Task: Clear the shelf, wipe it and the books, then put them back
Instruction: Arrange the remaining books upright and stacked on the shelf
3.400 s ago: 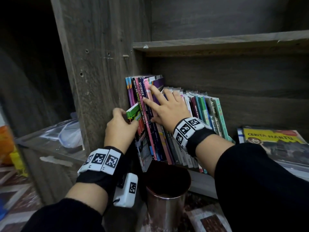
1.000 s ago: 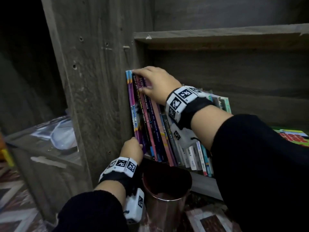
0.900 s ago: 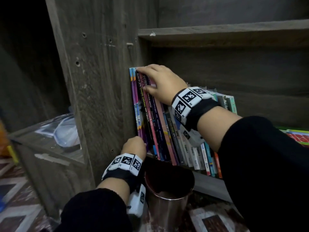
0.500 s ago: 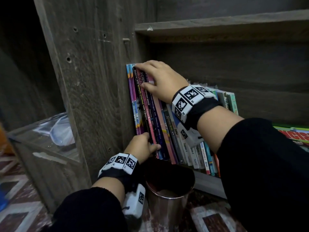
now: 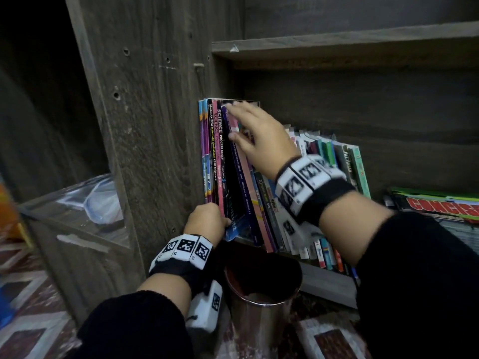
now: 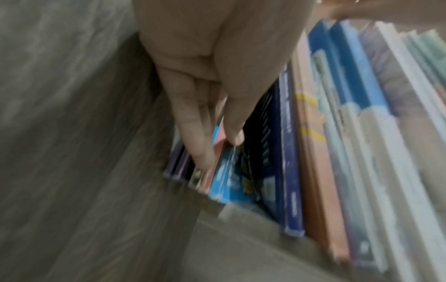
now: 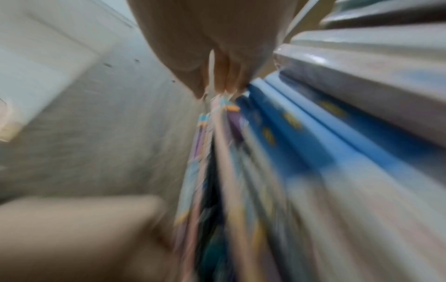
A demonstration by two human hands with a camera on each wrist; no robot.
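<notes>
Both hands work the books standing on the shelf: left hand pinches their bottom ends, right hand lies flat on top, fingers straight. Cup below.

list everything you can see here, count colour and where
upright books: many, count unclear; pink, blue, purple, black, green spines; standing in a row on the lower shelf, leftmost ones against the side panel
flat books: a stack, count unclear; top cover green with red lettering; lying at the right end of the same shelf
shelf unit: one, dark grey-brown wood; side panel at left, an upper shelf board above the books
metal cup: one, shiny with a dark inside; on the floor below the shelf front
patterned floor covering: red, white and blue; lower left
left hand: pinches the bottom of the leftmost books
right hand: fingers rest on the tops of the tall books
</notes>
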